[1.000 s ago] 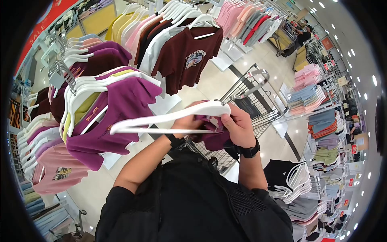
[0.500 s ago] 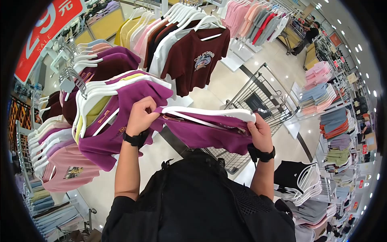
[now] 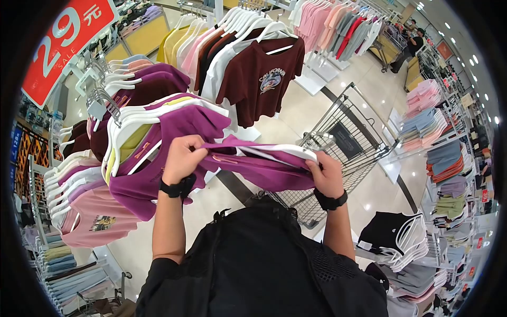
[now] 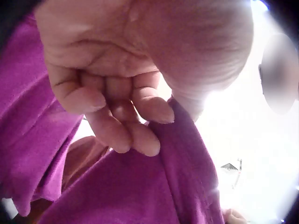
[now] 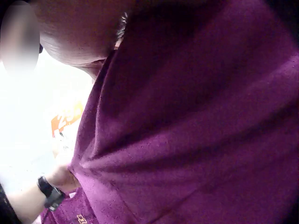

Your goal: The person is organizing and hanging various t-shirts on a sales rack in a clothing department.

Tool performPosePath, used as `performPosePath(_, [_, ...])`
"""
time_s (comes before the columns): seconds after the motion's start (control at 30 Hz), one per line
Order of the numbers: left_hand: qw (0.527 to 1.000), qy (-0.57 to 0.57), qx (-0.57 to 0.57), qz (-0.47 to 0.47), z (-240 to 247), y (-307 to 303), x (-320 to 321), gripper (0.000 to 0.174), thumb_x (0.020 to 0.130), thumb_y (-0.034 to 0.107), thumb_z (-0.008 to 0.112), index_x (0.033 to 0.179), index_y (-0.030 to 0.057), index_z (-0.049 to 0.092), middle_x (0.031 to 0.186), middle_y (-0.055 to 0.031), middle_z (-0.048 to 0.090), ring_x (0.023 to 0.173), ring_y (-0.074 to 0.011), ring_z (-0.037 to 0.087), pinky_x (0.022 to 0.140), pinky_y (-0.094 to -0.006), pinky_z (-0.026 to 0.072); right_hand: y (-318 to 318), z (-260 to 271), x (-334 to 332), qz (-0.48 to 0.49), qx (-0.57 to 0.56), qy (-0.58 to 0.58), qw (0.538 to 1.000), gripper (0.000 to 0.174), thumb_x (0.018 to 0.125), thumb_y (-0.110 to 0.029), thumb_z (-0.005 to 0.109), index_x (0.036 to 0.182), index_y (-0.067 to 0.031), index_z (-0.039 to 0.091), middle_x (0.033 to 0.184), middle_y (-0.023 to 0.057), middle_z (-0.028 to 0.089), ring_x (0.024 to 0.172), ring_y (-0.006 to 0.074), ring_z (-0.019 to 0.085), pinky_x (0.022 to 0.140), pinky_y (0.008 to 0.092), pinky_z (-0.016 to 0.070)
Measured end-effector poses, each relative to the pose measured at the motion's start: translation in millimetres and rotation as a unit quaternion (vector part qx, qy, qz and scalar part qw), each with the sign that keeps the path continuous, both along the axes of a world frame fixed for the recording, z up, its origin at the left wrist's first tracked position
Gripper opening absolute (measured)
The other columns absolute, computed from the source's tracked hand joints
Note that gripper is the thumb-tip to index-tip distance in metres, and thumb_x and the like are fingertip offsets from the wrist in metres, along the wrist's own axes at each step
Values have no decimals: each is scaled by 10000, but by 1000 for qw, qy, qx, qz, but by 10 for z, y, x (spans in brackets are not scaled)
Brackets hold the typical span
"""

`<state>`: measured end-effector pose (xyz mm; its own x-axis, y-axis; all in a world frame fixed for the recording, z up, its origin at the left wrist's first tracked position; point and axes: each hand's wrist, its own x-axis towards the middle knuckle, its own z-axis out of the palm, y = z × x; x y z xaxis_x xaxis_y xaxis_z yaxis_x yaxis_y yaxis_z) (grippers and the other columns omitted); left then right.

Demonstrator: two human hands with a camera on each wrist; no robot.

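Observation:
A purple T-shirt (image 3: 264, 175) stretches between my two hands in front of my chest. My left hand (image 3: 181, 158) pinches the cloth at one end; in the left wrist view its fingers (image 4: 121, 135) curl beside the fabric. At the other end my right hand (image 3: 328, 175) grips the shirt and the tip of a white hanger (image 3: 296, 151). Most of that hanger lies inside the shirt. Purple cloth fills much of the right wrist view, where the right fingers are hidden. Another purple T-shirt (image 3: 198, 122) hangs right behind my left hand.
A wire shopping cart (image 3: 346, 140) stands ahead to the right. Racks of hanging shirts, with a brown T-shirt (image 3: 266, 79) in front, line the left and far side. A red price sign (image 3: 66, 47) is at upper left, and folded clothes (image 3: 422, 129) fill shelves at right.
The hands were close together at a bunched shirt on the hanger; they have since moved apart, spreading the shirt. Lately the right hand has shifted slightly left, with less hanger showing.

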<state>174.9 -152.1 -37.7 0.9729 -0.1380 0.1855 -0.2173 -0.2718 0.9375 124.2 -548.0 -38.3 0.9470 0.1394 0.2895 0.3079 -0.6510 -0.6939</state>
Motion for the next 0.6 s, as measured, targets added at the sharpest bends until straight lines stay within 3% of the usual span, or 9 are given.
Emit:
performPosePath(0.07, [998, 29, -46, -45, 49, -237, -156, 118, 744, -22, 626, 660, -38, 544, 647, -16, 577, 615, -68, 496, 565, -269, 389, 217, -6, -20, -22, -2, -27, 999, 138, 961, -162, 688, 1048, -56, 702, 787, 162, 662, 688, 306, 652, 645, 363, 493])
performPosePath(0.13, [988, 41, -15, -151, 87, -568, -367, 138, 762, -19, 644, 630, -25, 604, 678, -73, 626, 608, -145, 581, 586, -289, 452, 408, -24, -43, -98, 56, 10, 994, 147, 965, -166, 686, 1054, -49, 693, 780, 166, 664, 674, 314, 646, 644, 375, 498])
performPosePath(0.2, [961, -82, 93, -247, 59, -985, -611, 191, 832, 180, 784, 740, 49, 680, 741, -103, 616, 768, -240, 651, 635, -352, 490, 482, -113, 9, -106, 88, 4, 990, 164, 974, -169, 679, 1076, -41, 688, 778, 168, 667, 679, 311, 653, 650, 368, 504])
performPosePath(0.23, [920, -143, 141, -336, 131, -1092, -672, 180, 863, 230, 780, 821, 77, 696, 797, -76, 638, 812, -273, 658, 672, -389, 511, 499, -118, 36, -92, 122, 7, 988, 174, 975, -171, 683, 1080, -32, 685, 781, 172, 669, 687, 300, 659, 656, 360, 506])
performPosePath(0.27, [895, -168, 163, -379, 185, -1133, -691, 104, 862, 176, 769, 881, 96, 705, 860, -50, 668, 856, -281, 661, 726, -398, 531, 499, -118, 65, -77, 155, 10, 985, 186, 975, -173, 688, 1083, -22, 683, 783, 175, 671, 695, 289, 664, 662, 351, 509])
performPosePath(0.3, [902, -218, 141, -344, 281, -1105, -659, 93, 856, 147, 764, 911, 96, 709, 906, -50, 684, 881, -282, 669, 749, -390, 535, 467, -101, 93, -45, 159, -14, 986, 191, 957, -145, 711, 1087, -8, 682, 812, 149, 689, 707, 223, 670, 676, 324, 511])
performPosePath(0.37, [923, -295, 110, -220, 494, -940, -513, 140, 816, 69, 757, 949, 94, 721, 1026, -59, 720, 958, -289, 681, 836, -397, 534, 372, -62, 108, -24, 165, -14, 986, 192, 945, -124, 722, 1090, -5, 682, 833, 128, 697, 721, 188, 668, 683, 308, 511])
performPosePath(0.47, [911, -337, 237, -32, 754, -608, -337, 324, 780, 78, 767, 1095, 71, 694, 1106, -84, 718, 1082, -321, 651, 955, -429, 478, 245, 0, 132, 4, 199, 16, 980, 184, 919, -71, 735, 1084, -3, 688, 879, 61, 711, 763, 102, 647, 701, 265, 508])
performPosePath(0.6, [924, -227, 301, -67, 515, -554, -289, 341, 783, 185, 809, 1076, 62, 687, 993, -94, 697, 931, -327, 646, 855, -420, 489, 217, 12, 180, 25, 277, 42, 960, 175, 912, -47, 723, 1077, -1, 684, 883, 34, 696, 795, 90, 634, 716, 259, 507])
